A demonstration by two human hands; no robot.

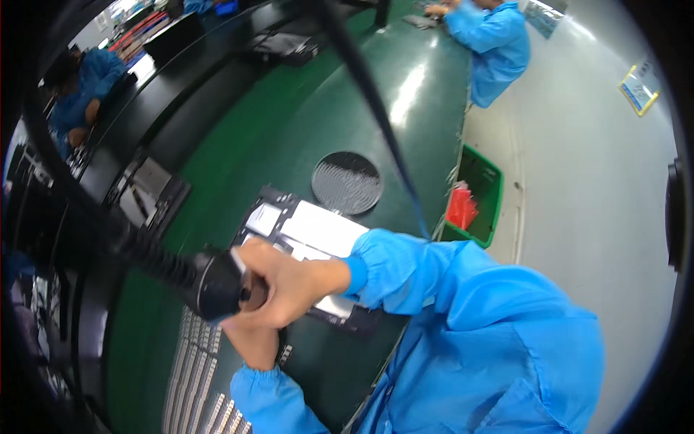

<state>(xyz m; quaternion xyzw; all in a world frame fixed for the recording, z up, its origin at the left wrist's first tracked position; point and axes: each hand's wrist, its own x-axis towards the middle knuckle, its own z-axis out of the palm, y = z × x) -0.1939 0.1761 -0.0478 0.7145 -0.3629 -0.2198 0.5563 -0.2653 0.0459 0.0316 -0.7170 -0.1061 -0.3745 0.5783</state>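
Note:
My right hand (289,286) is closed around a black power tool (217,286) with a ribbed black cord running up to the left. It holds the tool over the near edge of a flat panel (318,228) that has a black frame and white and silver plates. My left hand (254,347) sits just beneath the right one, by the tool's lower end and the panel's edge. Its fingers are mostly hidden, so its grip is unclear. Both arms are in blue sleeves.
A round black ribbed disc (347,182) lies beyond the panel on the green bench (289,123). Rows of small silver parts (189,372) lie at lower left. A green bin (486,189) holding red pieces stands at the bench's right edge. Other people in blue coats (495,43) (83,90) work farther off.

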